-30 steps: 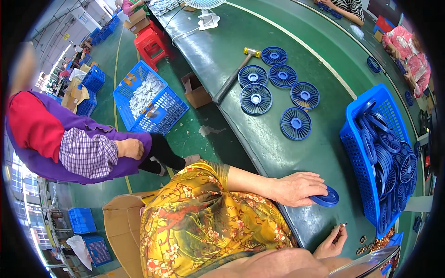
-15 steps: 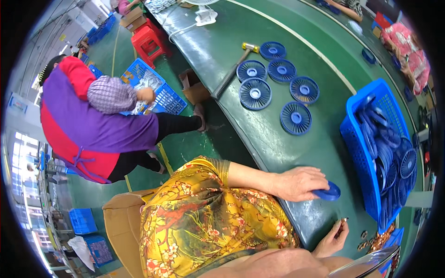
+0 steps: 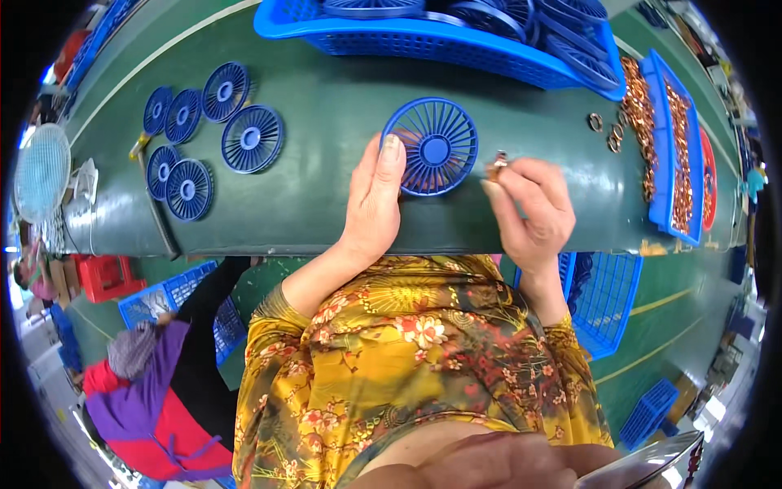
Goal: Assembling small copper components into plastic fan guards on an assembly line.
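My left hand [image 3: 373,200] holds a round blue plastic grille [image 3: 437,150] by its left rim, thumb on the near face. The grille has spokes and a solid hub, and is tilted up over the green table. To its right, my right hand [image 3: 536,210] pinches a small copper-coloured ring [image 3: 498,162] between thumb and finger, apart from the grille. Several similar blue grilles [image 3: 252,138] lie on the table at the left. A few loose copper rings [image 3: 596,122] lie beyond my right hand, beside a heap of them [image 3: 638,114].
A blue basket [image 3: 440,47] full of grilles stands at the far side. At the right is a blue tray [image 3: 656,183] of copper rings. A hammer [image 3: 160,213] with a yellow head lies at the left. A person [image 3: 163,399] in purple bends beside the table.
My view has swung right, toward the table. The grille, low over the table before, is now raised and turned face-on in my left hand. My right hand has come up beside it with the ring.
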{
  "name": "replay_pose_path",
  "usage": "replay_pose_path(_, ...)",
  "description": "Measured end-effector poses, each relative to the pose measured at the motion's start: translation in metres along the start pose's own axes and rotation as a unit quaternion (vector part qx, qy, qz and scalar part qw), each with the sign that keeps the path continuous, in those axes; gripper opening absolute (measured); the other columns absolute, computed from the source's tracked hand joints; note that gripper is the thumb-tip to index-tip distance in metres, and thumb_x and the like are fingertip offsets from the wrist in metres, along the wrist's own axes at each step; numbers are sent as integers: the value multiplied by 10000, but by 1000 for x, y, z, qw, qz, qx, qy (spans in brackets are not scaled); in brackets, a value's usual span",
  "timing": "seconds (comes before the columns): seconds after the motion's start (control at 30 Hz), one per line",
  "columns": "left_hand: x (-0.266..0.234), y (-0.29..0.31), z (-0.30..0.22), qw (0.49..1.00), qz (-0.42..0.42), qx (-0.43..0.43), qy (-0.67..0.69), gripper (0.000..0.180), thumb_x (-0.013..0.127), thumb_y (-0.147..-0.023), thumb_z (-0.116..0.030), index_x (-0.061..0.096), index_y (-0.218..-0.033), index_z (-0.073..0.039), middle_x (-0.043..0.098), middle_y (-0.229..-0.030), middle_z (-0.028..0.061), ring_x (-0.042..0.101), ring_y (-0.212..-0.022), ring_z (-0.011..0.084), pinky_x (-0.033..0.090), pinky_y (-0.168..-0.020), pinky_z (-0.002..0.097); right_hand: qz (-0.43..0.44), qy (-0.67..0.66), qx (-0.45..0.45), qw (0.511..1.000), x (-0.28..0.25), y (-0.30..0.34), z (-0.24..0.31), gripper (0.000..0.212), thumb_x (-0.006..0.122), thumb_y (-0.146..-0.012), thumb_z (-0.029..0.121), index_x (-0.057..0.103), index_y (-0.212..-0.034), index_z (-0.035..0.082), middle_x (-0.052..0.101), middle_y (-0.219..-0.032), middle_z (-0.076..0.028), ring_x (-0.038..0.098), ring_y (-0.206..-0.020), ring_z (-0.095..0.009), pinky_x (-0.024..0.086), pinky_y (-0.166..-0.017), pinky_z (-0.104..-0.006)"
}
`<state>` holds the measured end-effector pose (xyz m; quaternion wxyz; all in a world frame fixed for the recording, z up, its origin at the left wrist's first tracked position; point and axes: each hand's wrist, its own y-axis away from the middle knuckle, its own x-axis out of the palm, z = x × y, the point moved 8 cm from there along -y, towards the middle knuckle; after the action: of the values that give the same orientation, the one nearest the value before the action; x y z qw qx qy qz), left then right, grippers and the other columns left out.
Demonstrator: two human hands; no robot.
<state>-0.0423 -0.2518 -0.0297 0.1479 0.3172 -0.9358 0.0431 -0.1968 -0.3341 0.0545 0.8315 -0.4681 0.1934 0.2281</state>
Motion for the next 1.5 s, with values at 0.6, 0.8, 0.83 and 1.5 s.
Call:
replay_pose_path(0.6,21,21,-27,980,19,87,-176,399,440,-1009,-318,440,-1260,-9,623,-1018,116,593,-915,174,472,-829,311,70,12,-4,997,29,-10,25,145,734,-731,58,608,-802,62,617,-766,-56,583,-660,-251,471,-576,-351)
replay_pose_path(0.8,12,17,-19,987,9,82,-136,412,435,-1011,-320,423,-1274,-3,603,-1065,118,564,-974,172,449,-877,311,42,12,29,999,27,-7,24,119,714,-763,65,611,-821,59,608,-745,-60,576,-649,-261,463,-578,-357)
replay_pose_path(0.83,10,16,-15,991,11,59,-118,412,435,-1011,-319,420,-1278,-5,597,-1077,115,555,-990,172,441,-890,313,26,13,41,999,23,-9,24,111,710,-771,71,612,-822,59,608,-747,-60,575,-649,-262,461,-576,-354)
replay_pose_path(1.5,33,35,-17,969,213,-101,75,516,540,-960,-267,349,-1360,-3,527,-1227,117,539,-1107,160,439,-951,324,148,-64,-50,986,15,-7,24,241,746,-768,258,733,-994,175,688,-1119,-1,502,-1261,-285,247,-1093,-494)
